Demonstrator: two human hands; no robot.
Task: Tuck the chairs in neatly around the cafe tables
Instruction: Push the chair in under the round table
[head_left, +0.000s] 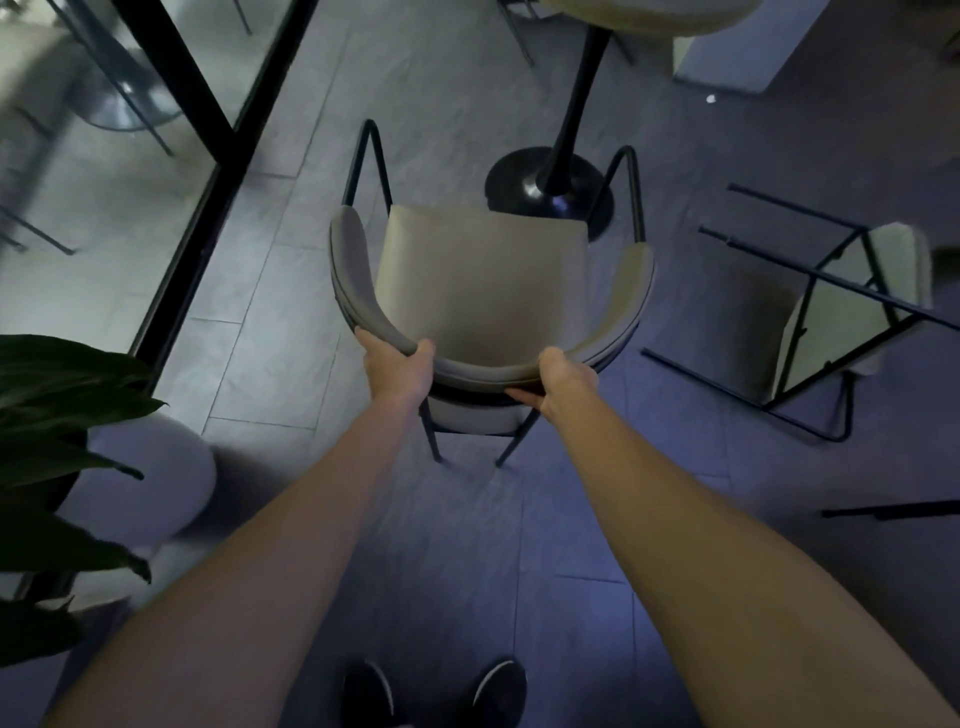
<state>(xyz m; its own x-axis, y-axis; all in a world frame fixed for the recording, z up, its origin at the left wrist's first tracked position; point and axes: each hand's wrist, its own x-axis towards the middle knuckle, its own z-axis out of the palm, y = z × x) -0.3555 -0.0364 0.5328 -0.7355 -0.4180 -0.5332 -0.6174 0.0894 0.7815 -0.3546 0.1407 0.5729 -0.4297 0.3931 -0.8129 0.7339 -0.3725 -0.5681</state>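
A beige padded chair with a curved backrest and black metal legs stands in front of me, its seat facing a round cafe table on a black pedestal base. My left hand grips the left part of the curved backrest. On the right part of the same backrest, my right hand holds on with its fingers wrapped under the rim. The chair's front legs stand beside the pedestal base.
A second chair lies tipped over on the floor to the right, legs sticking out. A black-framed glass wall runs along the left. A potted plant in a round grey pot stands at my near left. My shoes show below.
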